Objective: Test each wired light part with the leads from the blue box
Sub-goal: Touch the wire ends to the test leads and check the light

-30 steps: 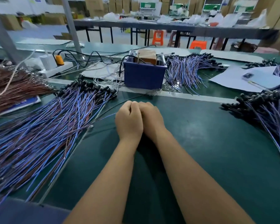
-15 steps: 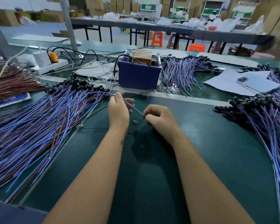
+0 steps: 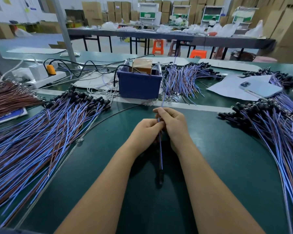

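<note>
- Both hands meet over the middle of the green counter (image 3: pixel 227 166), fingers curled round one wired light part (image 3: pixel 160 149).
- The left hand (image 3: pixel 146 132) pinches the blue wire between thumb and fingertips, just beside the right hand.
- The right hand (image 3: pixel 173 124) grips the same wire slightly higher, its fingers folded round it.
- The wire runs roughly straight, away from the person: its free end pokes up past the right hand toward the blue box (image 3: pixel 139 86), and the rest hangs down between the forearms.
- The part's dark head (image 3: pixel 160 178) sits at the near end of the wire, between the two forearms; whether it touches the counter cannot be told.
- The blue box stands at the far side of the work area, past the hands, with a brown block (image 3: pixel 142 65) inside and black cables leading into it.
- A large pile of blue and brown wired parts (image 3: pixel 41 132) fans across the counter to the left, dark heads pointing toward the box.
- A second heap of wired parts (image 3: pixel 277 129) lies to the right, well apart from the hands.
- A third bundle (image 3: pixel 184 80) spreads just right of the box.
- A sheaf of brown wires (image 3: pixel 10 97) lies at the far left.
- A white power strip (image 3: pixel 46 79) with an orange plug (image 3: pixel 51 69) sits left of the box.
- A light blue phone (image 3: pixel 260 89) rests on white paper (image 3: pixel 227 88) at the far right.
</note>
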The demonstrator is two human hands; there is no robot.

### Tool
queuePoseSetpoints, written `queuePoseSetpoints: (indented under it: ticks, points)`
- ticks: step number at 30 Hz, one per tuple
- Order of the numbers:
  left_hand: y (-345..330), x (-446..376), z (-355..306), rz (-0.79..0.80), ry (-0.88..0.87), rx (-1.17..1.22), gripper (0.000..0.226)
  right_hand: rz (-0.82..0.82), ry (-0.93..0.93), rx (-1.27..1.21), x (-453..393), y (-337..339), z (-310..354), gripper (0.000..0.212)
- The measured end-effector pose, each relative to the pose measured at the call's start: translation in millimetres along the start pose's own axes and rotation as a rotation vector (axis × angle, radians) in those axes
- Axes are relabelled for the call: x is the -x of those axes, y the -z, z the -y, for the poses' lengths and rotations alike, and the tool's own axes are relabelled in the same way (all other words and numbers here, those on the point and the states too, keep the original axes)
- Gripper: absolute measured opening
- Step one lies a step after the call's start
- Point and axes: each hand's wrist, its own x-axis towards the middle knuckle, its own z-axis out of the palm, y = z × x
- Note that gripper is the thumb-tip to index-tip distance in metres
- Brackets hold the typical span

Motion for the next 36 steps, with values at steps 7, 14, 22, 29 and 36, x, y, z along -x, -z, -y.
queuePoseSetpoints:
  ticks: [7, 14, 22, 29, 36]
  points:
    - [7, -11, 1, -0.248, 0.005, 0.084, 0.018, 0.064, -0.038, -0.023, -1, 0, 0, 0.017]
    - [15, -16, 7, -0.187, -0.013, 0.133, 0.015, 0.082, -0.040, -0.043, -5, 0, -3, 0.012]
    - [19, -18, 8, -0.290, 0.034, 0.187, 0.013, -0.004, 0.036, 0.088, -7, -2, -7, 0.023]
    - [34, -23, 15, -0.446, -0.009, 0.238, 0.016, -0.133, 0.026, 0.246, -12, 1, -14, 0.026]
    - [48, -23, 21, -0.649, 0.017, 0.219, 0.021, -0.194, 0.064, 0.263, -12, 4, -15, 0.026]
